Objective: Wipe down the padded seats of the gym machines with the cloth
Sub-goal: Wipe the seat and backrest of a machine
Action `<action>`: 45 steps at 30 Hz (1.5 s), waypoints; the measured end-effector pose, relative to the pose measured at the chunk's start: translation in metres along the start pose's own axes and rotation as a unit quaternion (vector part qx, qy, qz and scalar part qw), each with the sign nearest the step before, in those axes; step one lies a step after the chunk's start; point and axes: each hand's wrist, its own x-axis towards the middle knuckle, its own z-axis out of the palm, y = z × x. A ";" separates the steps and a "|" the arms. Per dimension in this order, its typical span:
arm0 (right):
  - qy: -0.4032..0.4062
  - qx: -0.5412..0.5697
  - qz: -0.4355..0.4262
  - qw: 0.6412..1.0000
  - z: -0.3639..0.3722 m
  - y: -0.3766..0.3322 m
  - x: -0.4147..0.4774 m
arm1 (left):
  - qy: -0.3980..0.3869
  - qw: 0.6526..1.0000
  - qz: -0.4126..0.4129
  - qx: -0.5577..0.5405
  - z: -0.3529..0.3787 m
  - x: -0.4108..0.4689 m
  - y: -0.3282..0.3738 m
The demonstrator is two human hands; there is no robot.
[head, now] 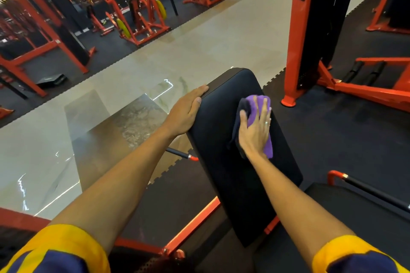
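A long black padded seat (224, 155) of an orange-framed machine runs from the lower middle up to the centre of the view. My right hand (256, 131) lies flat with straight fingers on a purple cloth (255, 104), pressing it against the pad's upper part. The cloth is folded, with a darker layer showing at its left edge. My left hand (186, 111) rests flat on the pad's left edge, fingers stretched toward the top corner.
An orange upright post (299, 35) marked FITNESS stands just right of the pad. A second black pad (355, 213) with a black handle bar lies at lower right. Tiled floor (155, 73) spreads left; more orange machines with yellow plates (124, 26) stand beyond.
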 end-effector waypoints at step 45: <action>-0.004 0.048 0.321 0.946 -0.028 0.061 0.079 | 0.012 0.844 0.241 0.479 0.046 0.051 0.034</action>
